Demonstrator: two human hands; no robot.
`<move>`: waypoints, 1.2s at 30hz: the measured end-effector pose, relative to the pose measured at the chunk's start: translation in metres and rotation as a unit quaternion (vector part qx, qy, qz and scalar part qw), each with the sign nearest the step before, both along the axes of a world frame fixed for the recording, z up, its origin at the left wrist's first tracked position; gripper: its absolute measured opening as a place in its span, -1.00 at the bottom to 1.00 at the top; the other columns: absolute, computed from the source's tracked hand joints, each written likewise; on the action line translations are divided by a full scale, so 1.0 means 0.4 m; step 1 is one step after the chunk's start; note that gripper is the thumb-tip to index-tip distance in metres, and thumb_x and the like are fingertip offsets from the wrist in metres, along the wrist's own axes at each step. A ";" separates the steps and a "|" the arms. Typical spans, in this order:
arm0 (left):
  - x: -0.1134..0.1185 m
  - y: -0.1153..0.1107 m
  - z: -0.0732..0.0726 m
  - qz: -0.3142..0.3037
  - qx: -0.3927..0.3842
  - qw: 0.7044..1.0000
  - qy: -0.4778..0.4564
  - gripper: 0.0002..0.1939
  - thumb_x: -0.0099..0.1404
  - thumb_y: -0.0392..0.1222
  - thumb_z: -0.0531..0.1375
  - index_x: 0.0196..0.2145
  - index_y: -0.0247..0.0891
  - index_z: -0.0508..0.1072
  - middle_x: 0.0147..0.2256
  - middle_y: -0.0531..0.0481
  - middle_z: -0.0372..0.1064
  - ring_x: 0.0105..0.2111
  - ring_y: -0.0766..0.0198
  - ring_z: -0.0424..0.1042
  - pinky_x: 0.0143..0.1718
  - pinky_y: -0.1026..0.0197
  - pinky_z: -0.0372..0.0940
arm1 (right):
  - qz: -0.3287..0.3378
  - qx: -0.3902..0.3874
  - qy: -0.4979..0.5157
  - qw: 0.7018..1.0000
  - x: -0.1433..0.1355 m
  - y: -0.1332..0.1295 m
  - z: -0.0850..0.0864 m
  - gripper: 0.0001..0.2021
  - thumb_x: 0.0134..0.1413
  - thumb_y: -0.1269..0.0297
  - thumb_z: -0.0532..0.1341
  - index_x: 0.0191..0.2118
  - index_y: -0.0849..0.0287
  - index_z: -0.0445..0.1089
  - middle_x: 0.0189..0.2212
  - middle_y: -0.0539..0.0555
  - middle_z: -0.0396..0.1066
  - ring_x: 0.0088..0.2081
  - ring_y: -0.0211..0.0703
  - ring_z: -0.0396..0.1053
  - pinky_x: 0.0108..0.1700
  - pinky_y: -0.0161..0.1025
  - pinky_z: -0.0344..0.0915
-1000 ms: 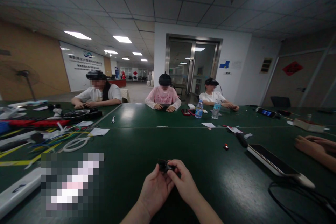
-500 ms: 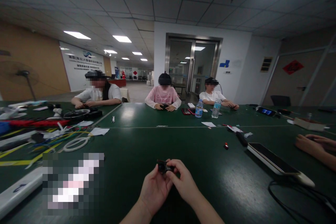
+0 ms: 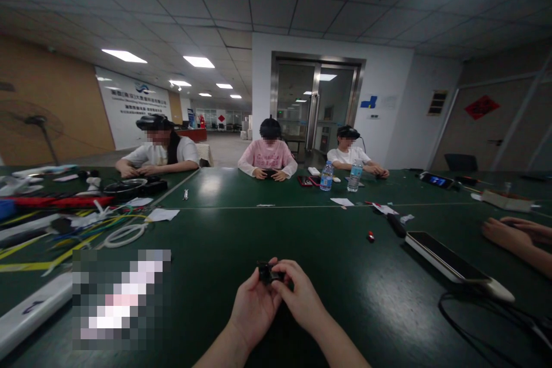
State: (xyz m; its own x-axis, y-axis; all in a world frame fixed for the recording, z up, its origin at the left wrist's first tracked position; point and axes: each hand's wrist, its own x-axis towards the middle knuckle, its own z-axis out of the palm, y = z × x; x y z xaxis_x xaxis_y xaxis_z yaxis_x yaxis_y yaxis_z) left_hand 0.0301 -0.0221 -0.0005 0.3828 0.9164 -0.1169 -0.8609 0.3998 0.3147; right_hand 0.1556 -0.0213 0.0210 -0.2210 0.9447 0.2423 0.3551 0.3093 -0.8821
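A small black object (image 3: 264, 271), too small and dark to name, is held between my two hands just above the green table (image 3: 202, 293). My left hand (image 3: 255, 307) is turned palm up, its thumb and fingers closed around the object's left side. From the right, my right hand (image 3: 297, 290) pinches the same object between thumb and forefinger. The object's underside is hidden by my fingers.
Cables (image 3: 125, 236) and a white bar (image 3: 37, 307) lie left. A flat black-topped device (image 3: 448, 256) with a black cord lies right, near a small red item (image 3: 370, 236). Bottles (image 3: 326, 176) stand farther back. Several people sit around, one person's hands (image 3: 513, 236) at right.
The view has shifted very slightly. My hands keep hold of the black object in nearly the same place, with only a small shift of the fingers.
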 end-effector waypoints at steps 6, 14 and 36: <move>0.004 -0.001 0.004 0.006 -0.008 1.000 0.002 -0.70 0.28 -0.18 0.00 -0.18 -0.42 0.40 -0.27 -0.23 0.44 -0.18 0.11 0.44 -0.21 0.19 0.33 | -0.002 -0.001 0.016 1.000 -0.002 0.004 -0.008 -0.78 -0.12 0.44 0.15 -0.28 0.08 0.38 -0.12 0.04 0.26 -0.23 -0.16 0.28 -0.14 -0.19 0.24; 0.004 0.000 0.014 0.027 -0.030 0.999 0.012 -0.74 0.27 -0.20 0.00 -0.25 -0.39 0.42 -0.31 -0.19 0.47 -0.27 0.16 0.47 -0.22 0.15 0.35 | -0.014 0.010 0.110 0.994 0.011 0.029 -0.027 -0.81 -0.09 0.36 0.18 -0.26 0.12 0.38 -0.15 0.08 0.34 -0.06 -0.06 0.27 0.01 -0.09 0.17; 0.002 -0.007 0.033 0.039 -0.054 0.997 0.042 -0.56 0.29 -0.06 -0.04 0.01 -0.43 0.20 -0.13 -0.42 0.35 -0.21 0.08 0.46 -0.15 0.13 0.32 | -0.150 -0.059 0.319 0.934 0.060 0.057 -0.034 -0.69 -0.19 0.14 0.26 -0.25 0.15 0.41 -0.29 0.05 0.42 -0.19 -0.09 0.35 -0.10 -0.16 0.25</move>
State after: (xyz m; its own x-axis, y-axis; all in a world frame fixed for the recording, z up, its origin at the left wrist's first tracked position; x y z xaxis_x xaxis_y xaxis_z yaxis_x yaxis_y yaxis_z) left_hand 0.0311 -0.0249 0.0125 0.2953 0.9232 -0.2458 -0.8633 0.3681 0.3453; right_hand 0.1796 0.0015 0.0073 0.2108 0.9696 0.1241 -0.1990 0.1668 -0.9657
